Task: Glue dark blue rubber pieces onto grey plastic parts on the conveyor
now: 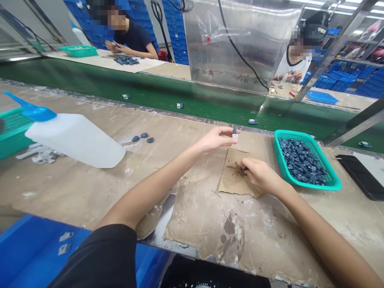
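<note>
My left hand (220, 139) pinches a small white and dark blue part (235, 135) above the paper-covered table. Lower and to the right, my right hand (258, 172) is closed on a small dark piece (244, 170), over a stained brown cardboard sheet (229, 184). Right of the hands stands a teal basket (331, 185) full of small dark blue pieces (303, 162). Three loose dark pieces (144, 135) lie on the table left of my left hand.
A white bottle with blue nozzle (81, 136) lies at left, beside white parts (43, 154) and a green basket (13, 134). Beyond is a green conveyor (156, 102) carrying spaced parts. A black phone (363, 176) lies at right. Two people sit across; a blue bin (27, 248) is lower left.
</note>
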`<state>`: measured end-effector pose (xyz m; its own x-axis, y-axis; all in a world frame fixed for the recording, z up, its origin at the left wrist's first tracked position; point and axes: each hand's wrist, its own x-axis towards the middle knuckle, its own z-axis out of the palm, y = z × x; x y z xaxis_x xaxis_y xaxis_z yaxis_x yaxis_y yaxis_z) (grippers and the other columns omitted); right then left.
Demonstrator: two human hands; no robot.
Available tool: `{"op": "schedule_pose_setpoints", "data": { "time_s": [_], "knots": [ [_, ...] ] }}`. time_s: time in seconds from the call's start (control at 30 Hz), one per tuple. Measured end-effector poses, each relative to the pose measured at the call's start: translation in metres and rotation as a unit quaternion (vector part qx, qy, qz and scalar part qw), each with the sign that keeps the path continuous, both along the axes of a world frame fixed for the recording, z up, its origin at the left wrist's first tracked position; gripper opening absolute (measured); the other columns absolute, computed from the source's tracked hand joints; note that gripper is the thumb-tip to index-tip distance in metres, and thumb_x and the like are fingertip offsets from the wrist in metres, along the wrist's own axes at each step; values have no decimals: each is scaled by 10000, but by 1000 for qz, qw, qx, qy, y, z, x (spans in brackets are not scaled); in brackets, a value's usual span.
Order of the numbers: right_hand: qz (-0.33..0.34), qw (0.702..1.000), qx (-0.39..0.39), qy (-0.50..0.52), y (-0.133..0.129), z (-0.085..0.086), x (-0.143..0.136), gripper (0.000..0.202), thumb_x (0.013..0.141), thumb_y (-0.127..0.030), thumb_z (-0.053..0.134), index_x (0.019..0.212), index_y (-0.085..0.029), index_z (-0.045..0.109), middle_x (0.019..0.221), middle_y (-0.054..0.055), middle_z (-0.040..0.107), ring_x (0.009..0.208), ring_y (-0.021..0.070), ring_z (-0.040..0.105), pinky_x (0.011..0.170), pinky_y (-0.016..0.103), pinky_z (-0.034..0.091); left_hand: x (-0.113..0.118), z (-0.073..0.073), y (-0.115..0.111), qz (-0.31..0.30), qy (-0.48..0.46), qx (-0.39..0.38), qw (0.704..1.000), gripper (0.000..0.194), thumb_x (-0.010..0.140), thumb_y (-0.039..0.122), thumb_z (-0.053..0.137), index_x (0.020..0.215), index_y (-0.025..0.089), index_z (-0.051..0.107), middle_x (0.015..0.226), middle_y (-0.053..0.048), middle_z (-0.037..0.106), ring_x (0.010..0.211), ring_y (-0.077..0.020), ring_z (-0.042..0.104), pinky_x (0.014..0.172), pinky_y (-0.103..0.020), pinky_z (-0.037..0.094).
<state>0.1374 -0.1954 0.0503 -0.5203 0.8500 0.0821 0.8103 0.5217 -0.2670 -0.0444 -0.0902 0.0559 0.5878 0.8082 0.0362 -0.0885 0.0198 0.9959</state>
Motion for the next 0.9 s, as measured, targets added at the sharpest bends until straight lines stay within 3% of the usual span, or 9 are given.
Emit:
{"op": "schedule_pose_setpoints", "data": {
  "time_s": [0.2,0.3,0.37,0.43,0.53,0.63,0.8,0.9],
  "knots": [
    [-59,996,-42,60,4,8,11,203,676,-28,458,686,-206,360,608,-19,455,552,134,419,542,245,307,-4,7,-2,49,10,82,995,387,576,211,742,933,114,625,897,-68,651,821,-131,602,817,-311,491],
    [-80,982,-55,160,4,18,15,135,729,-108,511,726,-206,418,671,-4,539,603,144,506,580,262,381,-1,8,-14,79,44,178,980,361,556,216,759,858,104,597,786,-41,639,723,-117,591,724,-274,499],
    [-104,946,-47,303,3,25,15,169,740,-182,576,760,-216,412,767,9,597,708,158,580,653,286,450,3,11,-26,85,79,279,953,272,596,205,732,817,117,600,766,-24,630,697,-106,578,679,-242,485],
    [-128,891,-34,435,2,31,13,268,717,-221,644,766,-226,380,820,8,624,790,161,614,721,301,490,6,15,-37,85,114,374,916,184,636,172,691,794,128,608,755,-11,621,681,-98,561,648,-219,462],
    [-133,848,-27,513,-1,34,7,342,691,-224,693,757,-233,358,799,-9,633,797,147,630,743,289,516,8,19,-49,85,138,459,873,134,651,128,655,778,128,609,711,3,597,651,-92,537,612,-202,427],
    [-120,854,-14,506,-4,34,2,326,714,-205,675,767,-236,355,799,-13,617,817,144,631,760,287,526,8,19,-53,88,143,484,859,108,652,123,644,750,130,601,678,13,577,628,-88,520,588,-193,404],
    [-139,915,89,368,-15,31,-4,249,758,-175,605,764,-233,363,785,1,561,869,188,634,711,291,526,7,21,-55,84,150,471,865,93,642,135,656,721,133,606,650,20,574,596,-83,504,570,-190,390],
    [-160,919,131,336,-20,30,-9,229,755,-186,614,751,-229,388,751,2,559,874,209,636,689,292,521,5,23,-56,89,143,475,864,111,651,141,658,759,127,637,649,14,579,594,-84,505,568,-194,394]
  ]
}}
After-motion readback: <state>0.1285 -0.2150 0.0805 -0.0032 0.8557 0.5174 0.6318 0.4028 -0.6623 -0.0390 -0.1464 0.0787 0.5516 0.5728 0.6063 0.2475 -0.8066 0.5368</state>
